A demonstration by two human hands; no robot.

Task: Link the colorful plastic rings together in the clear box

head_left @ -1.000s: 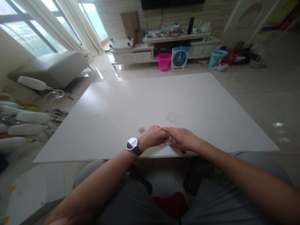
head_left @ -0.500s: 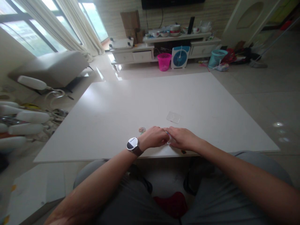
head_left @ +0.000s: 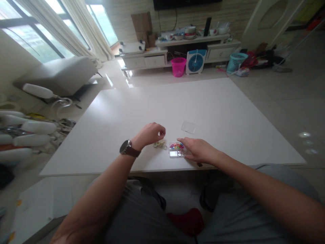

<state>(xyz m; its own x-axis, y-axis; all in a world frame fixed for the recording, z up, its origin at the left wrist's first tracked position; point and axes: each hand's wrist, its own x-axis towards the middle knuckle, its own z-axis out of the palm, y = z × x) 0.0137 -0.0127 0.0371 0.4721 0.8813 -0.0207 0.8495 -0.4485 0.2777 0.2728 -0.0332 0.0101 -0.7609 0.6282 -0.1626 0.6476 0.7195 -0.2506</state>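
Note:
A small clear plastic compartment box [head_left: 173, 154] stands near the table's front edge. Small multicoloured pieces [head_left: 177, 146] fill its back part, and a few rings lie in a front compartment. My right hand [head_left: 198, 149] grips the box's right side, hiding that end. To the left of the box is a loose pile of pale gold rings [head_left: 159, 145]. Just above this pile, my left hand [head_left: 152, 133] has its fingertips pinched together. Whatever may be between them is too small to make out. A clear flat lid [head_left: 188, 127] lies behind the box.
The white table [head_left: 122, 122] spans the middle of the view. A small dark object [head_left: 199, 164] lies at its front edge beneath my right wrist. Beyond stand a pink basket [head_left: 178, 67], a blue fan [head_left: 195, 62] and a low cabinet [head_left: 154, 61].
My left hand has moved left and slightly away from me, from over the box to above the ring pile. The box's contents now show. My right hand remains at the box.

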